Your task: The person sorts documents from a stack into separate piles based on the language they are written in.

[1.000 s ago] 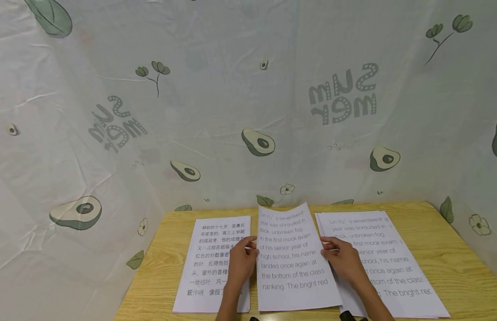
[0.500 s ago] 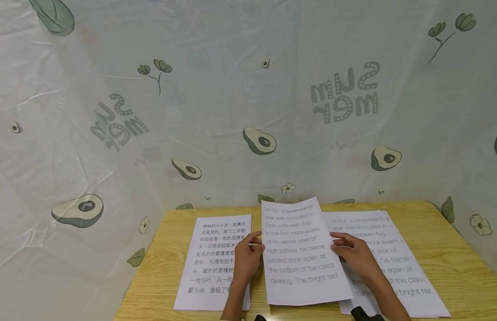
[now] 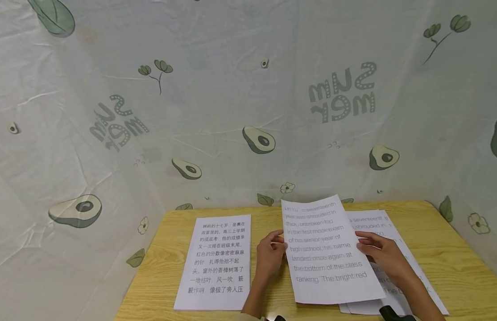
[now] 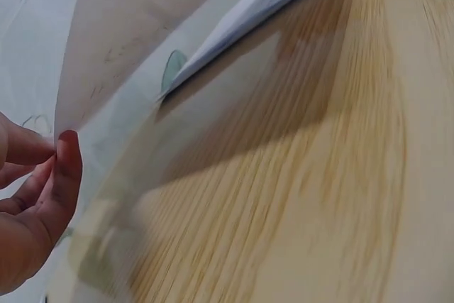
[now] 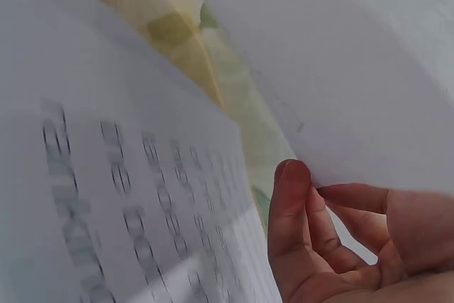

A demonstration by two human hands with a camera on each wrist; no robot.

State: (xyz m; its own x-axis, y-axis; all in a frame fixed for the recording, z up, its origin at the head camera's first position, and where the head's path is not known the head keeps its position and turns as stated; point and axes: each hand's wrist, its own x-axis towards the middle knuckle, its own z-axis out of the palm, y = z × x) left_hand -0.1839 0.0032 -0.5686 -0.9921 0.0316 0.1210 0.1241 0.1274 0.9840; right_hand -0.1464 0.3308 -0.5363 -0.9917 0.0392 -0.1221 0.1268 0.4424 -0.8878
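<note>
A printed sheet of paper [image 3: 325, 254] with large English text is held up off the table, its top edge slightly curved. My left hand [image 3: 271, 253] pinches its left edge between thumb and finger; the same pinch shows on the hand [image 4: 35, 196] in the left wrist view. On the opposite edge my right hand [image 3: 383, 256] pinches the sheet, seen up close as a hand [image 5: 333, 239] in the right wrist view. Beneath and to the right lies a stack of English-printed sheets [image 3: 413, 272], partly covered by the held sheet and right arm.
A neat stack of sheets with Chinese text [image 3: 216, 263] lies on the left of the wooden table [image 3: 160, 249]. A light curtain [image 3: 216, 111] printed with avocados hangs behind and beside the table.
Both hands have carried the sheet to the right, from between the two stacks to partly over the right stack. The Chinese-text stack is now fully uncovered.
</note>
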